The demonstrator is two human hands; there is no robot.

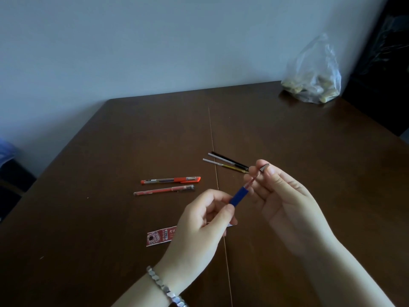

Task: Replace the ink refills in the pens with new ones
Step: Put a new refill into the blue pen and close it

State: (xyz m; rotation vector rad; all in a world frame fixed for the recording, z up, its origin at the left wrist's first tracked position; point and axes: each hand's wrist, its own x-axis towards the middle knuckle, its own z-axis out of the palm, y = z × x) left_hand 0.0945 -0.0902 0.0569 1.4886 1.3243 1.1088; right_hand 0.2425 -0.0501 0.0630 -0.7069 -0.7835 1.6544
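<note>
My left hand [199, 220] pinches a pen barrel with a blue grip [239, 197], tilted up to the right. A thin reddish refill [253, 179] sticks out of the barrel's front end. My right hand [281, 193] holds the refill's tip between thumb and fingers, with a small metal cone [265, 167] at the fingertips. On the table [309, 151] lie an orange-capped pen [170, 180] and a clear pen with red ink [163, 191]. Three loose refills [225, 161] lie just beyond my right hand.
A red refill package [160, 237] lies flat near my left wrist, partly hidden by the hand. A clear plastic bag [314, 74] with pale lumps stands at the table's far right corner. A seam runs down the tabletop's middle.
</note>
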